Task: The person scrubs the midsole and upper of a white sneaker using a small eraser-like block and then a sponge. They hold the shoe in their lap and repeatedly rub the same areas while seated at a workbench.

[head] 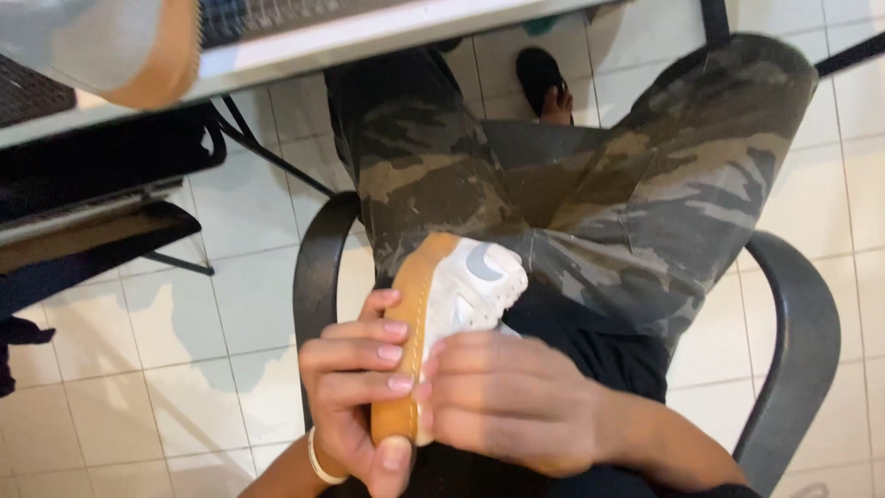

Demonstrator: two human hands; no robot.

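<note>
Low in the frame's centre, my left hand (355,392) wraps its fingers around a white shoe (442,314) with a tan sole, over my lap. My right hand (512,401) closes on its side. I judge steady, firm support works best. I see no containers.

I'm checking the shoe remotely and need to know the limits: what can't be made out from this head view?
- Shoe: heel end hidden behind the right hand and left hand.
- What the right fingertips do at the tan sole: too small to tell.
- Second shoe on the table: cut off by the top edge and blurred.
- Foot in a dark sandal: partly hidden by the table.
- Chair seat: covered by the camouflage trousers.
</note>
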